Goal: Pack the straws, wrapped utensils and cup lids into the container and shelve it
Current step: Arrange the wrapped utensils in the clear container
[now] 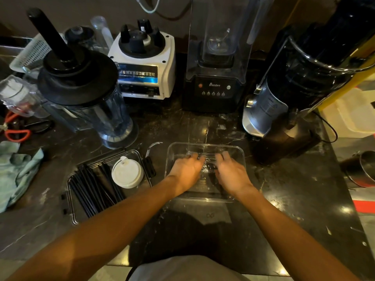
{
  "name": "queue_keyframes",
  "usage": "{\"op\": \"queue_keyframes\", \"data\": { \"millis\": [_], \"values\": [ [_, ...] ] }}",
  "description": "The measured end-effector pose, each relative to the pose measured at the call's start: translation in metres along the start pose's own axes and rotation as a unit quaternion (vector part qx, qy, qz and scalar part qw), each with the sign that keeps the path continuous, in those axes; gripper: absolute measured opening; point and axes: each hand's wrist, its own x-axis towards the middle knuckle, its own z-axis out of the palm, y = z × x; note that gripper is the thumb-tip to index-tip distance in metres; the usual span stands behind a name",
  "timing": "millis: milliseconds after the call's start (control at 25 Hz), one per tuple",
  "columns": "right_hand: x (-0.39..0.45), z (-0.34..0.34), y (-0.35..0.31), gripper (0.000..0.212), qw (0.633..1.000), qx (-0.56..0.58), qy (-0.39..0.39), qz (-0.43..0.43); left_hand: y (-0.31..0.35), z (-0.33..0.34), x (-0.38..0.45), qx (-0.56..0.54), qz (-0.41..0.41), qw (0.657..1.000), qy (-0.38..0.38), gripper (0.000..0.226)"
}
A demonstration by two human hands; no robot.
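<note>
A clear rectangular container [241,157] sits on the dark marble counter in front of me. Both my hands are down inside it. My left hand [186,169] and my right hand [233,171] curl their fingers onto a bundle of clear-wrapped black utensils [209,166] lying on its bottom between them. To the left lies a flat clear tray [70,192] with black clips. It holds several black straws [93,187] and a stack of white cup lids [127,173].
Behind the container stand a black Blenders machine [215,86], a white blender base [146,63], a blender jug with a black lid [97,110] and a tilted grinder [284,102]. A green cloth [16,171] and orange-handled scissors [16,134] lie far left, a metal pot [363,169] far right.
</note>
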Motion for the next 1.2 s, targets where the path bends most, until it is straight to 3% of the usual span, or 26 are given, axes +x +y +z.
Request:
{"op": "queue_keyframes", "data": {
  "millis": [120,280,520,680,880,1200],
  "values": [
    [0.01,0.015,-0.001,0.068,0.999,-0.035,-0.023,0.027,-0.001,0.008,0.011,-0.01,-0.023,0.999,0.024,0.063],
    [0.014,0.025,-0.001,0.056,0.999,-0.029,-0.016,0.033,-0.007,0.024,0.018,-0.019,-0.046,0.998,0.024,0.059],
    [0.016,0.024,-0.004,0.058,0.999,-0.031,-0.012,0.026,-0.009,0.026,0.016,-0.04,-0.047,0.997,0.042,0.056],
    [0.007,0.016,-0.002,0.044,0.998,-0.031,0.007,0.048,-0.002,0.023,0.003,-0.11,-0.083,0.988,0.062,0.052],
    [-0.002,0.007,-0.002,0.024,0.995,-0.066,-0.059,0.042,-0.002,0.035,-0.003,-0.098,-0.149,0.982,0.061,0.081],
    [-0.007,0.01,-0.008,0.024,0.994,-0.048,-0.081,0.057,0.008,0.047,0.011,-0.193,-0.133,0.969,0.078,0.08]
  ]
}}
